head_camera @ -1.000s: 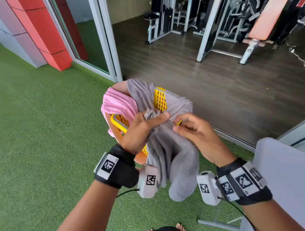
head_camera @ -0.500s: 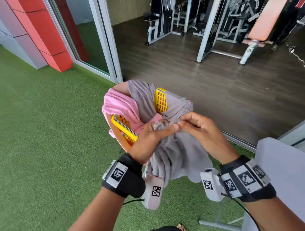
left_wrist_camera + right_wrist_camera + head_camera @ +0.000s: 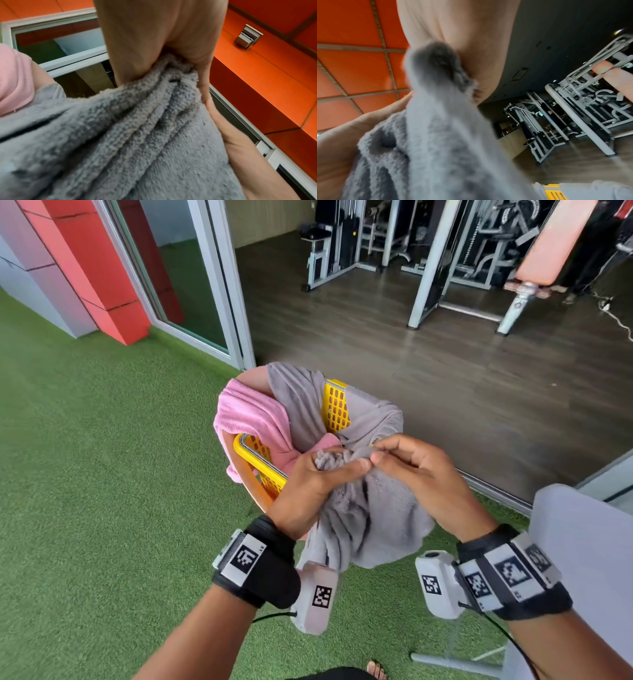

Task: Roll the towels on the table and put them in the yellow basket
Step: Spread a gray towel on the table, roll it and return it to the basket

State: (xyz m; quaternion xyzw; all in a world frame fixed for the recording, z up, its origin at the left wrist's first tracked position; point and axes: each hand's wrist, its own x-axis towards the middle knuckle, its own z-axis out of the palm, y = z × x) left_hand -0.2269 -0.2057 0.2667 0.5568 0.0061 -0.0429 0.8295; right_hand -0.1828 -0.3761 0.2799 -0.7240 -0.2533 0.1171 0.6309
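A grey towel (image 3: 370, 518) hangs bunched in front of me, above the green turf. My left hand (image 3: 318, 481) grips its gathered top, fingers curled round the folds (image 3: 171, 86). My right hand (image 3: 411, 467) pinches the towel's edge beside the left thumb (image 3: 447, 70). Behind the hands stands the yellow basket (image 3: 335, 405) on an orange stool. A pink towel (image 3: 250, 416) and a second grey towel (image 3: 301, 398) are draped unrolled over the basket's rim. The basket's inside is mostly hidden.
Green turf (image 3: 102, 474) covers the floor to the left and below. A grey table (image 3: 589, 559) edge sits at the right. Beyond a sliding-door track lies dark wood floor with gym machines (image 3: 445, 251). A red and grey wall (image 3: 85, 268) stands at the back left.
The hanging towel has been gathered upward, so its lower end sits higher and is more bunched. My right fingers have closed in to pinch its edge by the left thumb.
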